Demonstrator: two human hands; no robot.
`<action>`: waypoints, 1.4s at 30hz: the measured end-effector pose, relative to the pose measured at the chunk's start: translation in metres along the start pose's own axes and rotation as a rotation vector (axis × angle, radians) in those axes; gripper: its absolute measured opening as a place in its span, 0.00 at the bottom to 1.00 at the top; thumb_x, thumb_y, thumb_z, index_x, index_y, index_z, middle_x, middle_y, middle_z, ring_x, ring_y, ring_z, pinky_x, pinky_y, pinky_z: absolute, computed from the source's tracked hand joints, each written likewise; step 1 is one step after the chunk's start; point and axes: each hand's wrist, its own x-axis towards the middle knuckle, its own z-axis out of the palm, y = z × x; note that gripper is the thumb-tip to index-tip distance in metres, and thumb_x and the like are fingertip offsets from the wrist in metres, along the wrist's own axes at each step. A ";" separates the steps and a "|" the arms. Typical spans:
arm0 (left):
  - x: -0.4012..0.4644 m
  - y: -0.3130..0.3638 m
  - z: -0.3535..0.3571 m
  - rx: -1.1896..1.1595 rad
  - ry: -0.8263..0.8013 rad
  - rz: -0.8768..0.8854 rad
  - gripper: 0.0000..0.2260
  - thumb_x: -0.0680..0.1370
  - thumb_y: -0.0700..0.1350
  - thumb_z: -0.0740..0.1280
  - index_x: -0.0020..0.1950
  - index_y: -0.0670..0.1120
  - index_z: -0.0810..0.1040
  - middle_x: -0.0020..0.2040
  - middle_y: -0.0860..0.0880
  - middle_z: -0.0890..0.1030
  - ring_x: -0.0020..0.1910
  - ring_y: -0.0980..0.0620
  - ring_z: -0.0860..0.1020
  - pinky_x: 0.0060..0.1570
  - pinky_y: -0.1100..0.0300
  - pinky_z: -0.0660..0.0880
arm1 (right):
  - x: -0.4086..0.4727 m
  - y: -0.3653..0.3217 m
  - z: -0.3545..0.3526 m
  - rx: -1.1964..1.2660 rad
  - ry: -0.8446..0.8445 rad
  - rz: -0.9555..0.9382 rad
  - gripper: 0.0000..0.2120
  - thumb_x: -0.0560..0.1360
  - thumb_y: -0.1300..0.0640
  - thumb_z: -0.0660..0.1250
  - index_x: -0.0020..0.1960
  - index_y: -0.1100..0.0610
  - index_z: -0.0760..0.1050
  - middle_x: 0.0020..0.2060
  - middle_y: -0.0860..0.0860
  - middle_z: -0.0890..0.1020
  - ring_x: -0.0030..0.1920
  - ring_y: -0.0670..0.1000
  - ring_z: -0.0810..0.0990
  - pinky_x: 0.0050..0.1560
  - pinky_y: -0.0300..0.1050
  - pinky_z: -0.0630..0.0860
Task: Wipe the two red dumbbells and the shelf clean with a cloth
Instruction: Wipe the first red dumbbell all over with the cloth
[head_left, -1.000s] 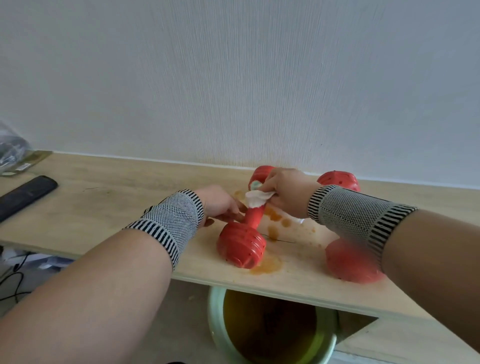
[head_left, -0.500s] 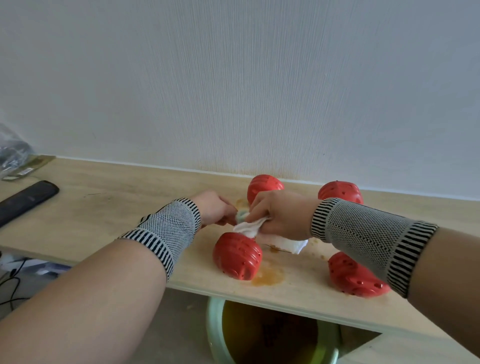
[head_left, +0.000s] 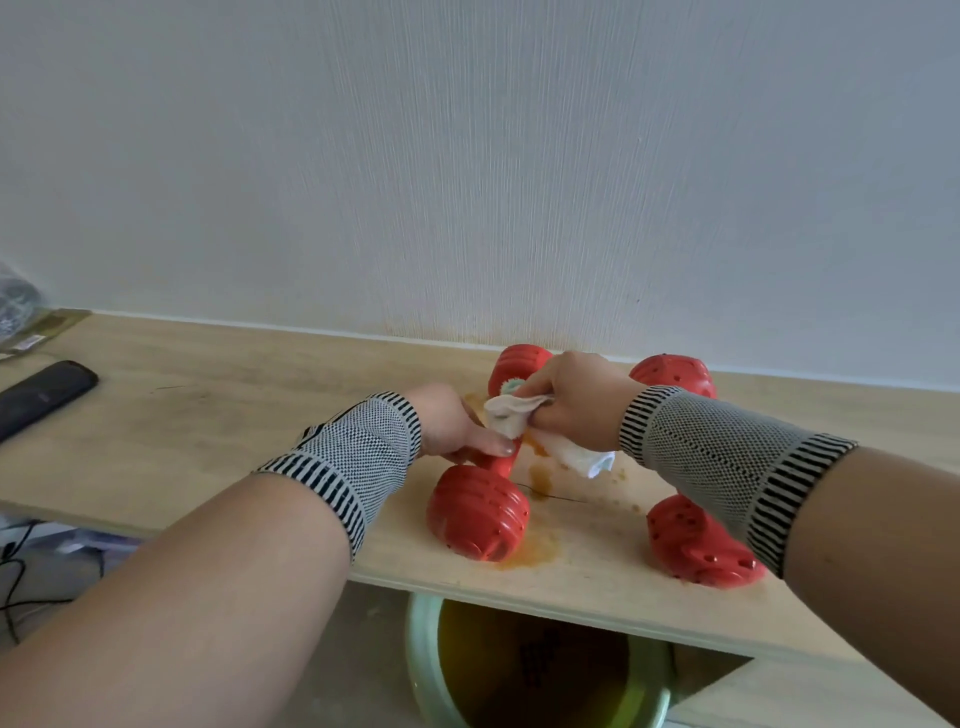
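Two red dumbbells lie on the light wooden shelf (head_left: 218, 415). The left dumbbell (head_left: 478, 512) points away from me, its handle gripped by my left hand (head_left: 457, 431). My right hand (head_left: 571, 410) presses a white cloth (head_left: 519, 415) onto the far part of that handle, with a cloth tail trailing onto the shelf. The right dumbbell (head_left: 696, 540) lies untouched, its middle hidden behind my right wrist. Orange-brown stains (head_left: 540, 551) spread on the shelf around and between the dumbbells.
A black remote (head_left: 41, 395) lies at the shelf's left end, beside a bagged item (head_left: 21, 306). A pale green bucket (head_left: 421, 649) with dark yellow liquid stands below the shelf's front edge. The wall rises right behind the dumbbells.
My right hand with the cloth has slid back along the handle toward the far head. My left hand has kept its hold on the handle.
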 end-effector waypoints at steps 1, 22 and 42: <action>0.000 0.002 0.001 -0.002 -0.012 0.010 0.14 0.71 0.54 0.74 0.49 0.44 0.83 0.35 0.54 0.80 0.33 0.61 0.76 0.24 0.74 0.67 | 0.002 -0.001 0.000 -0.016 0.010 0.013 0.10 0.74 0.57 0.65 0.51 0.50 0.82 0.42 0.44 0.81 0.45 0.46 0.78 0.42 0.39 0.75; 0.001 -0.016 -0.007 -0.192 0.011 -0.104 0.10 0.77 0.41 0.65 0.55 0.48 0.82 0.39 0.55 0.82 0.39 0.57 0.76 0.35 0.62 0.62 | 0.015 -0.008 0.007 -0.131 0.007 -0.061 0.13 0.77 0.56 0.62 0.56 0.45 0.80 0.49 0.45 0.82 0.47 0.47 0.78 0.48 0.43 0.76; -0.018 -0.002 -0.002 -0.288 -0.027 0.043 0.07 0.76 0.36 0.69 0.51 0.43 0.77 0.32 0.51 0.77 0.20 0.64 0.73 0.17 0.74 0.61 | 0.010 -0.004 0.010 -0.120 -0.142 0.028 0.10 0.74 0.51 0.66 0.53 0.49 0.82 0.42 0.47 0.82 0.43 0.47 0.78 0.44 0.41 0.75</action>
